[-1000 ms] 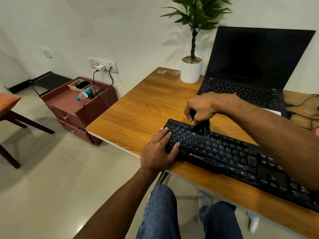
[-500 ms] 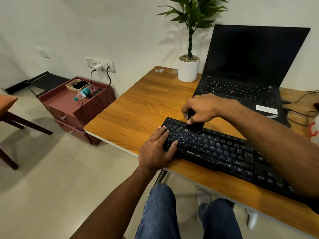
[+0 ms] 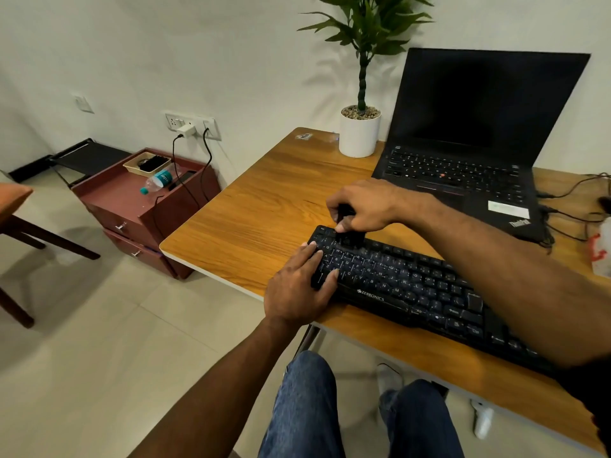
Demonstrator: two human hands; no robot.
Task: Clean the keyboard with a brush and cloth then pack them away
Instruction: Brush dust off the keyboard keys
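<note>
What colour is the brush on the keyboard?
Black, like the keyboard; the brush shows in the head view.

Keyboard [image 3: 413, 285] black, white legends. Desk [image 3: 264, 209] orange-brown wood grain, pale edge. Laptop [image 3: 479, 127] black; plant pot [image 3: 359, 135] white; drawer unit [image 3: 132, 209] maroon.

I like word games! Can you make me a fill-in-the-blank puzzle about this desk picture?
1. The right hand holds a small black ____ on the keyboard.
2. The left hand rests on the keyboard's ____ end.
3. The laptop screen is ____.
4. The plant stands in a ____ pot.

Missing words: brush; left; dark; white
</note>
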